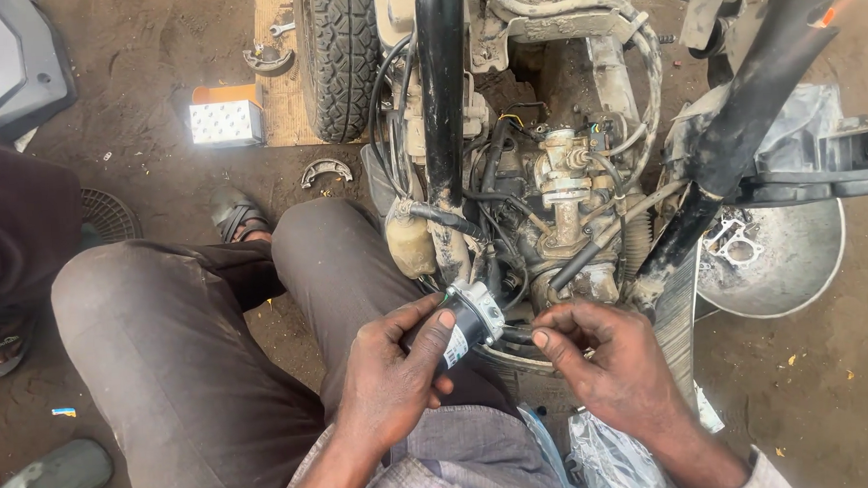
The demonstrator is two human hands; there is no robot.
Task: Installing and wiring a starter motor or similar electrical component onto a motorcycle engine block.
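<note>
Fingers of the left hand (pixel 391 378) wrap closed around a small black cylindrical part (pixel 467 325) with a silver end, held just below the engine (pixel 550 210). The right hand (pixel 610 358) pinches the black hose (pixel 518 336) at that part's end, beside the black frame tube (pixel 442 87).

Soft, even daylight fills the scene, bright enough to show the grit on the dirt floor (pixel 831 393) and casting only faint, diffuse shadows, the darkest of them under the engine (pixel 550 219) and between the frame tubes. Mild glare sits on the metal bowl (pixel 796 257) at right, on the black frame tube (pixel 442 78) and on the pale cap of the small black cylindrical part (pixel 467 323) held in the left hand (pixel 391 382), none of it blown out. The middle is sharp, while the wide lens bends and stretches the edges, softening the grey panel (pixel 6 58) at top left and the crumpled plastic bag (pixel 609 461) at the bottom.
</note>
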